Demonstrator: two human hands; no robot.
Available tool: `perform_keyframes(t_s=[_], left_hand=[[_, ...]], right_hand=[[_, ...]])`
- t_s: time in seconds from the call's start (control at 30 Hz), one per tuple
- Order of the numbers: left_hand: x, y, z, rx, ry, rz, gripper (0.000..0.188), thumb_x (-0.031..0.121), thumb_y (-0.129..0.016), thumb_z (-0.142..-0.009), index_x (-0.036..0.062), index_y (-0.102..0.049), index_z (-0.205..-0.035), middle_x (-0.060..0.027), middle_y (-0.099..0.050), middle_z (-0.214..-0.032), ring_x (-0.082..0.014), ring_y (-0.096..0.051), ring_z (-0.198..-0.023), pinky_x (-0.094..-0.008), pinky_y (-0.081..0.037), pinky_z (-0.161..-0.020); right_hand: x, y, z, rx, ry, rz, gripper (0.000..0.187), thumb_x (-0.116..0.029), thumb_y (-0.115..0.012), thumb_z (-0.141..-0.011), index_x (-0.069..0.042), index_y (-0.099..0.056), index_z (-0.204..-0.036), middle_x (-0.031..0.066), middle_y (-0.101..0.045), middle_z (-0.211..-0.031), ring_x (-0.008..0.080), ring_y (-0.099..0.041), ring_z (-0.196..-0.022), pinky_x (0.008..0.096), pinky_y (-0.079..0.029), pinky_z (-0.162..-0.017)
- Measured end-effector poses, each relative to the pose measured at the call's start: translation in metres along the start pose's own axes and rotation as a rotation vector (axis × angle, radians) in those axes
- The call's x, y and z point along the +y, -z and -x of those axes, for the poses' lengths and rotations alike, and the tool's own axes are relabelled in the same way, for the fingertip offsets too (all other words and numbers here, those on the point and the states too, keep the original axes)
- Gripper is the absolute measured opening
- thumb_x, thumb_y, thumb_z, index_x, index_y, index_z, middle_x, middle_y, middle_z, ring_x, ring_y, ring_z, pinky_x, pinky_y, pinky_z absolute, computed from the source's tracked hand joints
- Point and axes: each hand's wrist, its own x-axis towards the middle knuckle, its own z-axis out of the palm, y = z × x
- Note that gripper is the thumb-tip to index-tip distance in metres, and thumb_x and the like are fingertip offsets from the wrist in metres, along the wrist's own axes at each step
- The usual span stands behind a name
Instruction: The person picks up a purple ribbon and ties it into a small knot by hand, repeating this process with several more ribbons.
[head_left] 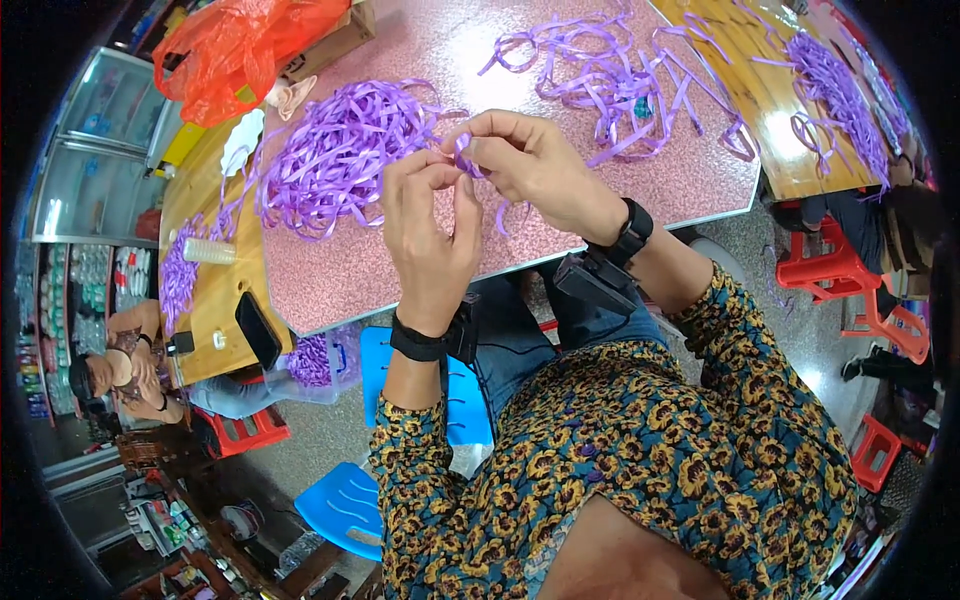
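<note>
Above the near part of the pink speckled table [345,285], both my hands meet at a short piece of purple ribbon [466,160]. My left hand [432,222] is closed with its fingertips at the ribbon. My right hand [540,172] pinches the same ribbon between thumb and index finger, and part of it is hidden behind the fingers. Beside my left hand lies a dense heap of purple ribbon [330,160]. Looser purple ribbon loops [605,90] spread over the table beyond my right hand. A small ribbon end [502,218] hangs just below the fingers.
A red plastic bag [235,55] sits at the far left by a cardboard box [335,40]. On the left wooden table are stacked cups [209,251] and a black phone [258,330]. Another person [135,365] sits there. Blue stools [345,510] and red stools [835,265] stand around.
</note>
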Motion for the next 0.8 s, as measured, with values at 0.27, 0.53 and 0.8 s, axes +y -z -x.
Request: perform_keyframes(t_s=[0.27, 0.53, 0.8], left_hand=[[0.0006, 0.0015, -0.0024, -0.013, 0.047, 0.033, 0.013, -0.007, -0.059, -0.084, -0.0019, -0.053, -0.094, -0.0176, -0.055, -0.096, -0.0324, -0.056, -0.088, -0.0399, -0.046, -0.077], [0.0018, -0.0027, -0.0049, -0.009, 0.004, 0.079, 0.012, -0.004, -0.057, -0.089, -0.0014, -0.05, -0.098, -0.0179, -0.055, -0.097, -0.033, -0.056, -0.089, -0.0397, -0.046, -0.077], [0.0085, -0.0052, -0.01, 0.072, -0.121, 0.006, 0.026, -0.004, -0.065, -0.083, 0.0007, -0.051, -0.105, -0.0172, -0.056, -0.098, -0.0333, -0.056, -0.089, -0.041, -0.047, -0.076]], right_hand=[[0.003, 0.0049, -0.0027, -0.039, 0.208, 0.147, 0.019, -0.01, -0.054, -0.094, -0.004, -0.063, -0.11, -0.0044, -0.06, -0.082, 0.0018, -0.048, -0.069, 0.0192, -0.039, -0.059], [0.0067, 0.0033, -0.0061, -0.119, 0.156, -0.334, 0.02, -0.013, -0.051, -0.1, -0.006, -0.056, -0.117, -0.0066, -0.054, -0.079, 0.0015, -0.035, -0.06, 0.0183, -0.03, -0.054], [0.0009, 0.004, -0.0034, 0.046, 0.23, -0.082, 0.021, -0.012, -0.055, -0.098, -0.005, -0.06, -0.117, -0.0066, -0.057, -0.084, -0.0014, -0.039, -0.063, 0.015, -0.03, -0.053]])
